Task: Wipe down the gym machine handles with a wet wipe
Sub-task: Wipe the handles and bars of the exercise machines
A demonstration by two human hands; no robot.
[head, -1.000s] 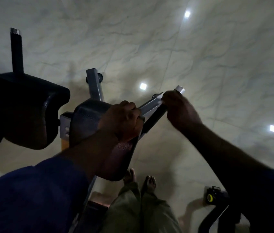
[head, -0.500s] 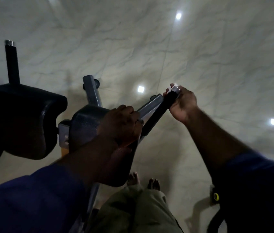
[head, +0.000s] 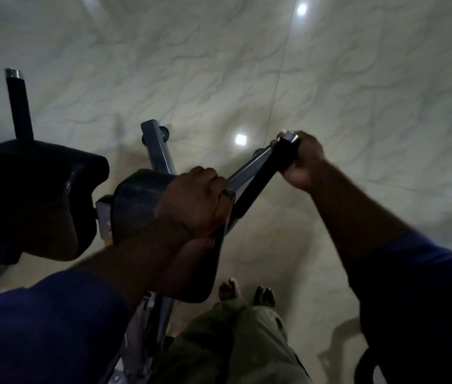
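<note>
Hands clamp separately: left hand [head: 197,200] on the arm pad [head: 136,200], right hand [head: 303,162] round the near handle [head: 258,180] tip, wipe not discernible; far handle [head: 19,106] judged unwiped.

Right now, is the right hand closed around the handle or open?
Closed: the right hand curls round the black handle near its metal end cap.

Gym: padded exercise machine [head: 136,206] on marble floor [head: 357,79].

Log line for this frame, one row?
left hand: grips arm pad | right hand: grips black handle end | wipe: not visible
</note>
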